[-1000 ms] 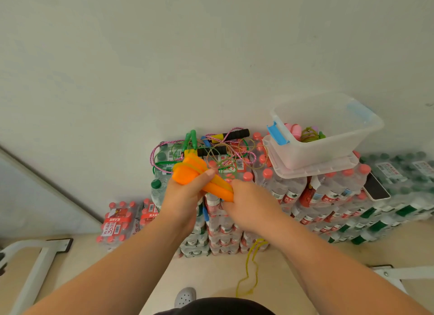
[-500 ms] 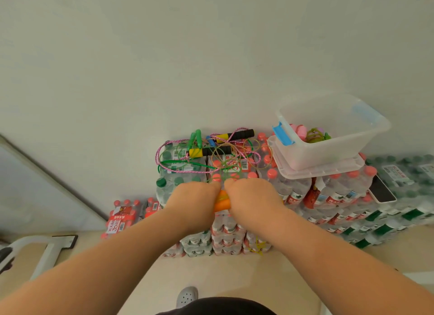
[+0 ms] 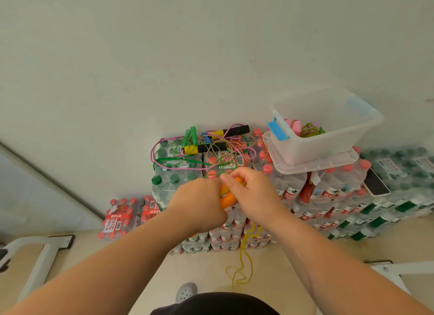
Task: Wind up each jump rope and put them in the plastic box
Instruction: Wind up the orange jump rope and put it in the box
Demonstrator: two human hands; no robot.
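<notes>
My left hand and my right hand are close together, both gripping the orange handles of a jump rope. Its yellow-green cord hangs down from them to the floor. Behind my hands, a tangle of other ropes lies on packs of water bottles: a pink cord, green handles, and yellow-and-black handles. The clear plastic box with blue latches stands on its lid at the right and holds a pink-handled rope and a coiled green one.
Stacked shrink-wrapped water bottle packs line the wall. A phone lies on the packs right of the box. White metal frames stand on the floor at both sides. My shoe shows below.
The orange handles were raised and fanned out in my left hand; now both hands have come together lower and cover most of them. The cord has swung and hangs lower to the floor.
</notes>
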